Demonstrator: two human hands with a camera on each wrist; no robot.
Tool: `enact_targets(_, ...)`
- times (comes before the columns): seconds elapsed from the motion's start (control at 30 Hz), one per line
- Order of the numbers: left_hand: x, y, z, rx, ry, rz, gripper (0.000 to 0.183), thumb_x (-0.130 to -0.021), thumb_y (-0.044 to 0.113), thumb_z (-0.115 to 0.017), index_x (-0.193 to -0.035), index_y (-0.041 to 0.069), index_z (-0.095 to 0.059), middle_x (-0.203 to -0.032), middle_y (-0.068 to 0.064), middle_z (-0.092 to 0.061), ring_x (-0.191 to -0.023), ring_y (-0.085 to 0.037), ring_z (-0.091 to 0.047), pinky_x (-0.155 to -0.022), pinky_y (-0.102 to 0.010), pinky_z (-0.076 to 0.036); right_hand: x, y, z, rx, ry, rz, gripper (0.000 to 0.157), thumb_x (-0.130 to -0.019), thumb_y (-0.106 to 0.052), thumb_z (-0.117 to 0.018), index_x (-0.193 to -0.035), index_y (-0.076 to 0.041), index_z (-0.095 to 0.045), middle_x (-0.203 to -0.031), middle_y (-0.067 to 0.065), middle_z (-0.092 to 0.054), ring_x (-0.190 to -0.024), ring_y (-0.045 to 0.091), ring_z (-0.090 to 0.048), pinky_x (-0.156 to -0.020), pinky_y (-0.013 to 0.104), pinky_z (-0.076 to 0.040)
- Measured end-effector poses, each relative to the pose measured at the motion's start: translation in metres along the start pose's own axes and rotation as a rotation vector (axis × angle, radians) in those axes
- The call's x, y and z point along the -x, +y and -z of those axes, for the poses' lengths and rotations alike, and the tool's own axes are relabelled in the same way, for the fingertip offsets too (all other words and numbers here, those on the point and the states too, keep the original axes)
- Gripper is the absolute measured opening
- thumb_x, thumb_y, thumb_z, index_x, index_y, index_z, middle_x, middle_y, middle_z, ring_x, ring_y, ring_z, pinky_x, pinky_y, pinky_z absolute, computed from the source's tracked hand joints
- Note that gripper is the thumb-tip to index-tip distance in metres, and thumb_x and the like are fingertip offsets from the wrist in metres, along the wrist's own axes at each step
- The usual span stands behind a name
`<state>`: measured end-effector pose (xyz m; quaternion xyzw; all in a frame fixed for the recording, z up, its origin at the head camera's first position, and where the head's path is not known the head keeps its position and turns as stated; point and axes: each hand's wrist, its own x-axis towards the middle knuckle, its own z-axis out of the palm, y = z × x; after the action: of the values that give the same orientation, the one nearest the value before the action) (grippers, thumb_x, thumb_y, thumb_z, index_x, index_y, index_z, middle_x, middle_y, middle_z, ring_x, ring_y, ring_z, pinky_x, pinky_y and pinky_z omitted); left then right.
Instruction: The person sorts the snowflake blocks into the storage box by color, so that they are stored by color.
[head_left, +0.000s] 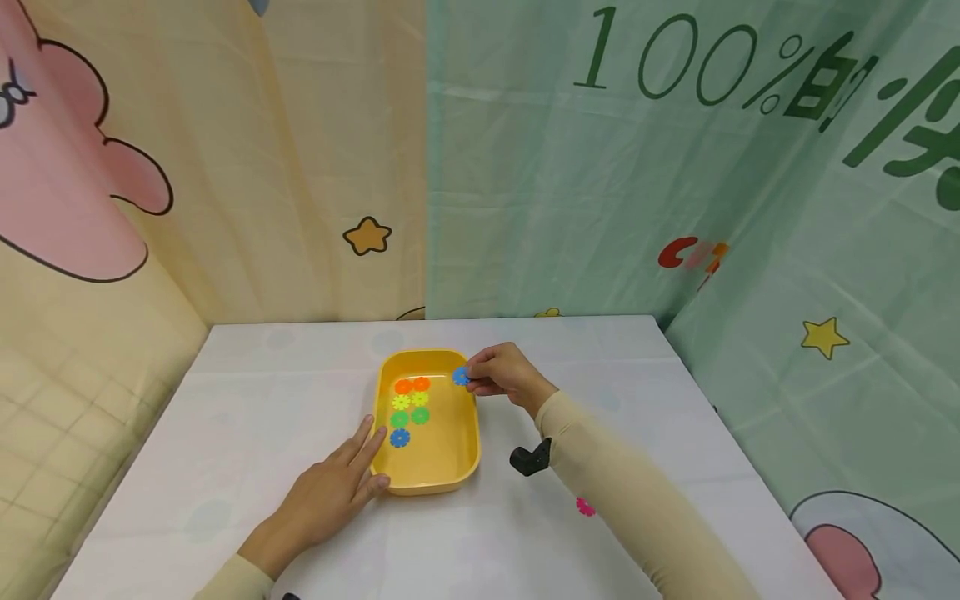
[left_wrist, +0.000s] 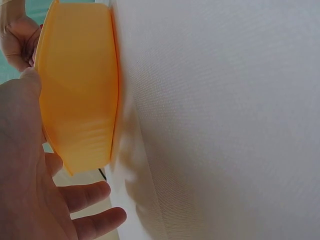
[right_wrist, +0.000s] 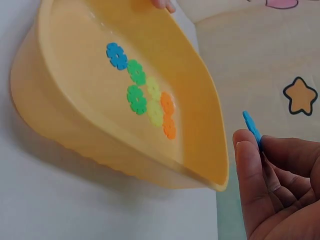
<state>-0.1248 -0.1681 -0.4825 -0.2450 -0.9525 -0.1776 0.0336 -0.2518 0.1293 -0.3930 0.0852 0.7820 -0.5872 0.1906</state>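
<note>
A yellow tray (head_left: 444, 454) stands on the table with small flower-shaped plastic discs lying flat inside. Two orange discs (head_left: 404, 387), two yellow discs (head_left: 401, 402) and two green discs (head_left: 399, 419) form paired rows, with one blue disc (head_left: 400, 437) at the near end. At the tray's far right corner, my right hand (head_left: 512, 377) pinches another blue disc (right_wrist: 252, 130) between thumb and fingertips, above the rim. My left hand (head_left: 330, 493) rests at the tray's left rim, its fingers mostly straight and the thumb (left_wrist: 31, 80) touching the edge.
A pink disc (head_left: 586, 507) lies on the white-covered table (head_left: 247, 400), partly under the right forearm in the head view. A black wrist device (head_left: 531, 457) shows beside the right sleeve. Printed curtains (head_left: 315, 167) hang behind and beside the table.
</note>
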Motion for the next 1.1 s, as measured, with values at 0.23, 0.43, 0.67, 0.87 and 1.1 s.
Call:
enact_targets(0.23, 0.000, -0.001, -0.001, -0.003, 0.000, 0.003, 0.071, -0.103, 0.053, -0.052, -0.160, 0.014, -0.035, -0.168, -0.013, -0.024, -0.136, -0.039, -0.052, -0.087, -0.057, -0.056, -0.006, -0.001, -0.022, 0.013, 0.002, -0.006, 0.010, -0.096, -0.006, -0.071, -0.101, 0.002, -0.071, -0.086, 0.013, -0.074, -0.073, 0.024, -0.076, -0.064, 0.027, -0.060)
enact_targets(0.43, 0.000, -0.001, 0.000, 0.003, 0.002, 0.000, 0.070, -0.103, 0.052, -0.052, -0.160, 0.014, -0.035, -0.168, -0.013, -0.024, -0.137, -0.039, -0.052, -0.087, -0.057, -0.056, -0.008, 0.001, -0.040, -0.004, -0.017, 0.025, 0.008, -0.095, -0.001, -0.070, -0.100, 0.005, -0.072, -0.081, 0.012, -0.073, -0.061, 0.015, -0.071, -0.061, 0.026, -0.060)
enact_targets(0.67, 0.001, 0.000, 0.000, 0.012, 0.009, -0.003, 0.070, -0.103, 0.050, -0.054, -0.160, 0.014, -0.036, -0.168, -0.014, -0.025, -0.135, -0.039, -0.053, -0.086, -0.056, -0.056, -0.011, 0.007, -0.062, 0.025, -0.013, 0.040, 0.004, -0.094, 0.001, -0.070, -0.095, 0.004, -0.072, -0.077, 0.011, -0.070, -0.061, 0.018, -0.071, -0.062, 0.029, -0.061)
enact_targets(0.87, 0.001, 0.001, 0.001, 0.021, 0.003, 0.005, 0.069, -0.104, 0.052, -0.051, -0.160, 0.014, -0.035, -0.168, -0.013, -0.025, -0.136, -0.040, -0.052, -0.086, -0.057, -0.056, -0.008, 0.012, -0.079, 0.110, 0.016, 0.016, 0.003, -0.093, 0.001, -0.071, -0.093, 0.004, -0.072, -0.076, 0.009, -0.068, -0.059, 0.017, -0.067, -0.064, 0.029, -0.061)
enact_targets(1.1, 0.001, 0.001, 0.001, 0.019, -0.005, 0.003, 0.070, -0.104, 0.052, -0.051, -0.161, 0.014, -0.034, -0.169, -0.012, -0.023, -0.137, -0.039, -0.051, -0.088, -0.057, -0.056, -0.007, 0.018, -0.091, 0.313, 0.043, 0.032, 0.006, -0.090, 0.002, -0.075, -0.084, 0.001, -0.073, -0.073, 0.006, -0.066, -0.059, 0.017, -0.068, -0.060, 0.025, -0.059)
